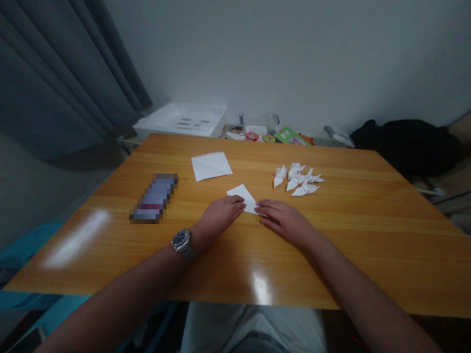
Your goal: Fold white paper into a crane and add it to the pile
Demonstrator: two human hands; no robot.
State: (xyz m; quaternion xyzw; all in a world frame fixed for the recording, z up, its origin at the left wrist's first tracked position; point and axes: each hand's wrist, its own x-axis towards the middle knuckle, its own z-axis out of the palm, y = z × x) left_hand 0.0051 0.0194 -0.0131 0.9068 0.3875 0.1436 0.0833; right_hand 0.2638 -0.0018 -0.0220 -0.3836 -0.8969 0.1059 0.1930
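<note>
A small folded white paper [246, 196] lies on the wooden table [349, 230] near the middle. My left hand [220, 215], with a metal watch [183, 242] on the wrist, rests on the paper's left corner with its fingers curled and pressed down. My right hand [285, 221] lies flat, fingers stretched toward the paper's right edge and touching it. Neither hand lifts the paper.
A white notepad sheet [211, 165] lies behind the hands. Several folded white paper cranes [298, 179] sit to the back right. A blurred rectangular object [154, 198] lies at the left. Beyond the table are a white tray [183, 119], clutter, and a dark bundle [405, 142].
</note>
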